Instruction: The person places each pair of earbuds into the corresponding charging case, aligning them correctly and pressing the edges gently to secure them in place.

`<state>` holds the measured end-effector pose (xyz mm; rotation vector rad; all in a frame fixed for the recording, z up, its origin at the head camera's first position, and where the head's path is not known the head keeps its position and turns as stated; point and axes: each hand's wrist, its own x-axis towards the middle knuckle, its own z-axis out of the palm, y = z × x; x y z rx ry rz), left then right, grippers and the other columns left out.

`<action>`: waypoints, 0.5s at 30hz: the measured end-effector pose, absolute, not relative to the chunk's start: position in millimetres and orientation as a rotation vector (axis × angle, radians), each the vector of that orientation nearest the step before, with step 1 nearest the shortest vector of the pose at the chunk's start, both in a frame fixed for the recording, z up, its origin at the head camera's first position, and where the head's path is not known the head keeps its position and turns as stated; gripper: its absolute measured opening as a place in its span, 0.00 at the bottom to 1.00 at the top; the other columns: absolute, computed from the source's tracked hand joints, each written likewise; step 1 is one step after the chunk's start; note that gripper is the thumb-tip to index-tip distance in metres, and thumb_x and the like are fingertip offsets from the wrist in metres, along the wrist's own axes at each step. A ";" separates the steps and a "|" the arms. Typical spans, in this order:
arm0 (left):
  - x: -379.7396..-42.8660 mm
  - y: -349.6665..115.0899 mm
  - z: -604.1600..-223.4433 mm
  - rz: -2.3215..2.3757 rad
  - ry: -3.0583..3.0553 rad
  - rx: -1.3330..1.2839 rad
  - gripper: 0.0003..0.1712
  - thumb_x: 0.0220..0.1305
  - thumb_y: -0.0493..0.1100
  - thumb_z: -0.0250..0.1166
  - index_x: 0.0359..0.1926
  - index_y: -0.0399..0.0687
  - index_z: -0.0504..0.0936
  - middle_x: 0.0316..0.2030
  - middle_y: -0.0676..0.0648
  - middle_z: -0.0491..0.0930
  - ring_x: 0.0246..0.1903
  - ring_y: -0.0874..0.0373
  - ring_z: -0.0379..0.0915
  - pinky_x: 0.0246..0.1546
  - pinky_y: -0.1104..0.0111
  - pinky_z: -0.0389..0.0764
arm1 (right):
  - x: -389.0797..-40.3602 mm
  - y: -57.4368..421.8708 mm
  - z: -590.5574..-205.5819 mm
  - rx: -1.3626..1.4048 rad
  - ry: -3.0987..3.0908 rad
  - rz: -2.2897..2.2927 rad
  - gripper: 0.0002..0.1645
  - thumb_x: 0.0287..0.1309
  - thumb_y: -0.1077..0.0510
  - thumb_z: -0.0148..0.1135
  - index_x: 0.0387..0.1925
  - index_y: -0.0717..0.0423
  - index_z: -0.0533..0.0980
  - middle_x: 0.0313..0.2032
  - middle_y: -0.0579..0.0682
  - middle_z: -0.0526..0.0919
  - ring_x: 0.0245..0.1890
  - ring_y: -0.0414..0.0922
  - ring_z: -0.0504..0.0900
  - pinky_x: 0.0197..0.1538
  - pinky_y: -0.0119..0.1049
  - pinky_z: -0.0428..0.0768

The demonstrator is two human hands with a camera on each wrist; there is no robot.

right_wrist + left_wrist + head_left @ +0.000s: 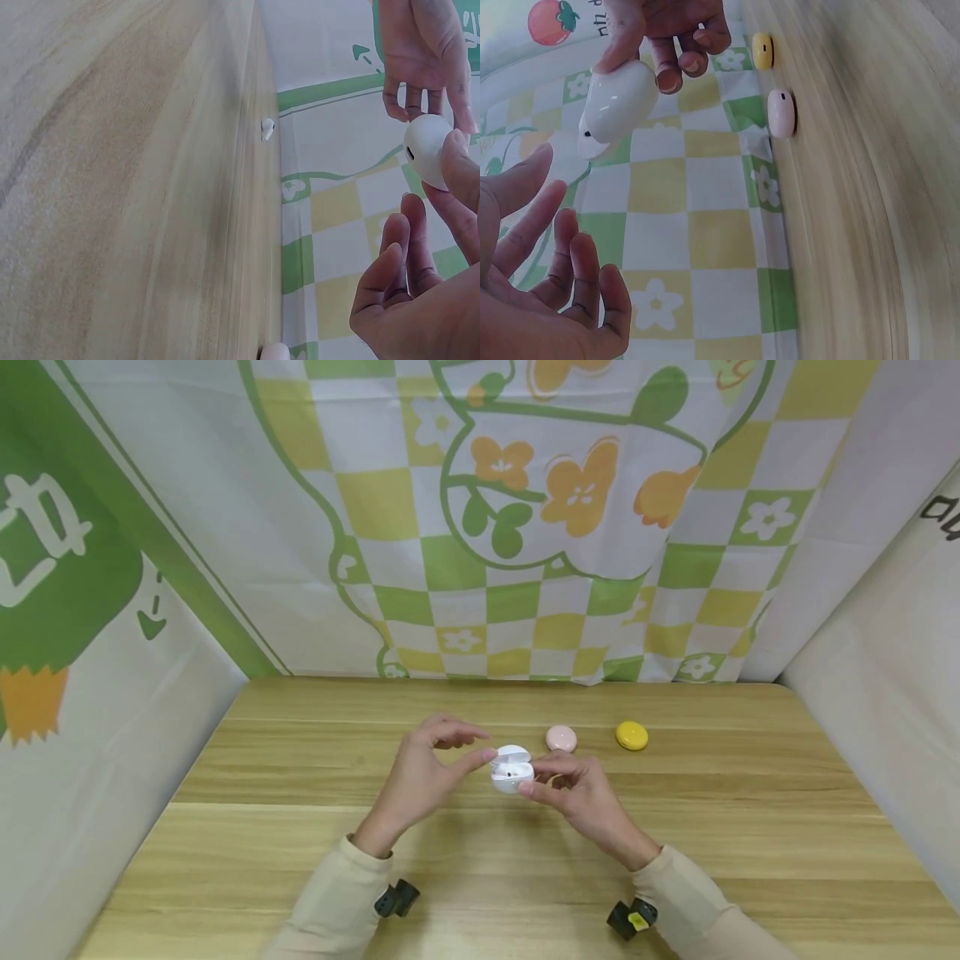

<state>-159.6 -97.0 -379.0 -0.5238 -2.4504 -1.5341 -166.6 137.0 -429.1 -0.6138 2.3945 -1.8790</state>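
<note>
My right hand [591,797] pinches a small white earbud case [513,784] between thumb and fingers, above the wooden table. The case's lid [513,753] stands raised, and a small dark spot shows inside. To the left, my left hand [426,774] is spread with loosely bent fingers, its thumb tip overlapping the lid's edge in the head view. From the left wrist, a gap shows between that thumb and the case [621,105]. A white earbud [268,130] lies on the table in the right wrist view; the head view does not show it.
Behind the case, a round pink case [561,738] and a round yellow case [632,735] rest on the wooden table [750,793]. A patterned cloth [525,602] hangs along the table's back edge, with more cloth at both sides. Each wrist carries a small black camera [397,899].
</note>
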 end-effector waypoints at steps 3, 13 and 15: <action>-162.2 -102.5 -381.5 -1.524 -2.454 -0.511 0.13 0.60 0.44 0.76 0.45 0.48 0.89 0.41 0.48 0.82 0.43 0.50 0.77 0.50 0.54 0.76 | -166.4 137.3 -428.9 -0.619 2.385 -1.891 0.12 0.56 0.66 0.74 0.43 0.65 0.87 0.41 0.57 0.87 0.36 0.40 0.78 0.35 0.29 0.75; -177.5 -132.1 -393.0 -1.455 -2.471 -0.314 0.15 0.60 0.41 0.76 0.47 0.41 0.88 0.42 0.41 0.83 0.40 0.49 0.78 0.47 0.54 0.77 | -165.5 138.2 -428.5 -0.615 2.388 -1.907 0.12 0.55 0.66 0.75 0.43 0.64 0.87 0.40 0.54 0.87 0.35 0.40 0.76 0.34 0.28 0.73; -180.8 -138.3 -396.1 -1.432 -2.492 -0.262 0.15 0.61 0.41 0.75 0.47 0.40 0.87 0.43 0.39 0.83 0.41 0.48 0.78 0.47 0.54 0.77 | -165.2 138.5 -428.5 -0.613 2.397 -1.895 0.12 0.55 0.66 0.75 0.43 0.64 0.87 0.41 0.54 0.87 0.35 0.40 0.76 0.35 0.28 0.73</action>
